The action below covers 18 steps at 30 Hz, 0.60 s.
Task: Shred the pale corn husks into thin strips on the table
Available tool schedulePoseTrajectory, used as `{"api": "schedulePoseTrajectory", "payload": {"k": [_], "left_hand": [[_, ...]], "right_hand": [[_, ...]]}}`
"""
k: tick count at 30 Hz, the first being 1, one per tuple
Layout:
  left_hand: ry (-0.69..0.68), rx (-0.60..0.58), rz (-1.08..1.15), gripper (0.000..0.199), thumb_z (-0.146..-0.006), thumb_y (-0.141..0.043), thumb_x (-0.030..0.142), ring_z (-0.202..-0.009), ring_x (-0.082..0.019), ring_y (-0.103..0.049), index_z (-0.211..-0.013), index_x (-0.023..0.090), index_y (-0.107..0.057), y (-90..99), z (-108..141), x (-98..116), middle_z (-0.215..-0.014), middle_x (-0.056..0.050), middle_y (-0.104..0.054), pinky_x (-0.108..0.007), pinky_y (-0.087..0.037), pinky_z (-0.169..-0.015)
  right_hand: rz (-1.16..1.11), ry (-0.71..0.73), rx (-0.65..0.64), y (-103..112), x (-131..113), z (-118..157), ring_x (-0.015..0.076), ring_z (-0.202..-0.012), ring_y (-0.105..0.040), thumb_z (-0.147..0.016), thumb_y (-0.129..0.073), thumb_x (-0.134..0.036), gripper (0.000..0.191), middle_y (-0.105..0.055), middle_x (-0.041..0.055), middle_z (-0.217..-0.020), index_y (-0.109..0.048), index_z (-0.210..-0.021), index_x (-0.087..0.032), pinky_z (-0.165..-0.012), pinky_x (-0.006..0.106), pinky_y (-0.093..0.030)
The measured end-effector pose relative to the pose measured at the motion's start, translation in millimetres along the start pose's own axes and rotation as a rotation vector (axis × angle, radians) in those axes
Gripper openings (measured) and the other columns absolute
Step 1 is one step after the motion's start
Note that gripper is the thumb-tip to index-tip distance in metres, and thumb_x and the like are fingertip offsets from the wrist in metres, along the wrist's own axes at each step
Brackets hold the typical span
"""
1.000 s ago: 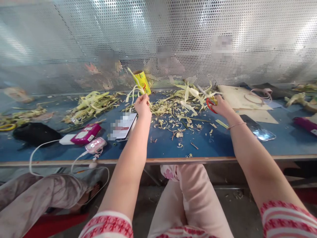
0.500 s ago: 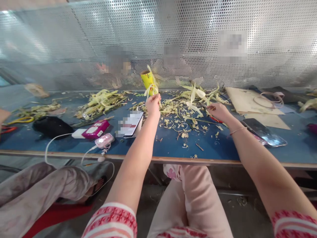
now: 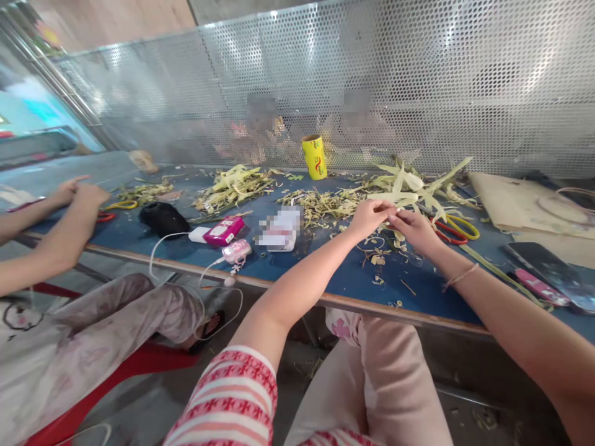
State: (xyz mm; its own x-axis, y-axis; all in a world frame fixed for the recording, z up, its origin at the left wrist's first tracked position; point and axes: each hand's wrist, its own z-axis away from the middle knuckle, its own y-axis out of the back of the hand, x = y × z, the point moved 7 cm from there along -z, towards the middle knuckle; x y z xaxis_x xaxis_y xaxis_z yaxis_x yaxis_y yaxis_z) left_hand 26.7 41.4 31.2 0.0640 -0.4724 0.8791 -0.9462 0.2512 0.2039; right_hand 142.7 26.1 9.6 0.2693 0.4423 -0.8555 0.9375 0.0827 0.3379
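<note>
Over the blue table, my left hand (image 3: pixel 373 218) and my right hand (image 3: pixel 415 229) meet, fingers pinched together on a piece of pale leaf strip. Most of that piece is hidden by the fingers. Long pale green leaf strips (image 3: pixel 402 186) spread just beyond the hands; I cannot tell which are joined to the held piece. Beside my right hand lie scissors (image 3: pixel 465 228) with red and yellow handles. Leaf scraps (image 3: pixel 320 207) are scattered left of my left hand. A yellow printed tube (image 3: pixel 315 158) stands upright at the back.
A leaf pile (image 3: pixel 237 186), a black pouch (image 3: pixel 163 221), a magenta box (image 3: pixel 224 231) and a phone (image 3: pixel 282 229) lie leftward. Brown card (image 3: pixel 520 198) and a dark phone (image 3: pixel 548 266) lie rightward. A co-worker's hands (image 3: pixel 86 191) are at far left. Perforated metal (image 3: pixel 297 74) rises behind.
My left hand has moved from beside the yellow tube to meet my right hand. The leaf piece it held no longer covers the tube. The view has turned left, showing more of the co-worker.
</note>
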Motion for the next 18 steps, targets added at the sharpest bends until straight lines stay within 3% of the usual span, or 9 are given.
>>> {"api": "schedulePoseTrajectory", "payload": {"k": [4, 10, 18], "left_hand": [[-0.002, 0.012, -0.034, 0.011, -0.078, -0.068, 0.021, -0.074, -0.013, -0.065, -0.082, 0.012, -0.073, 3.8, 1, 5, -0.08, -0.006, -0.073, -0.027, -0.052, -0.072], [-0.02, -0.068, -0.148, 0.02, -0.084, -0.058, 0.015, -0.088, -0.017, -0.069, -0.094, 0.012, -0.075, -5.4, 2, 8, -0.097, -0.011, -0.075, -0.032, -0.054, -0.084], [-0.075, -0.046, -0.286, 0.018, -0.085, -0.059, 0.014, -0.095, -0.018, -0.068, -0.094, 0.012, -0.074, -11.6, 4, 6, -0.102, -0.012, -0.074, -0.03, -0.053, -0.087]], "right_hand": [[-0.182, -0.041, 0.034, -2, 2, 1, 0.0224, -0.094, -0.067, -0.072, -0.067, -0.065, 0.048, -0.072, 0.0052, -0.095, -0.071, -0.088, -0.02, -0.084, 0.039, -0.058], [-0.213, -0.086, 0.12, 0, 6, -1, 0.0257, -0.091, -0.068, -0.066, -0.069, -0.071, 0.054, -0.072, 0.0077, -0.089, -0.071, -0.084, -0.019, -0.077, 0.04, -0.061], [-0.249, -0.103, 0.166, 4, 13, -1, 0.0294, -0.099, -0.067, -0.079, -0.061, -0.062, 0.044, -0.07, 0.0107, -0.105, -0.071, -0.095, -0.023, -0.087, 0.048, -0.058]]}}
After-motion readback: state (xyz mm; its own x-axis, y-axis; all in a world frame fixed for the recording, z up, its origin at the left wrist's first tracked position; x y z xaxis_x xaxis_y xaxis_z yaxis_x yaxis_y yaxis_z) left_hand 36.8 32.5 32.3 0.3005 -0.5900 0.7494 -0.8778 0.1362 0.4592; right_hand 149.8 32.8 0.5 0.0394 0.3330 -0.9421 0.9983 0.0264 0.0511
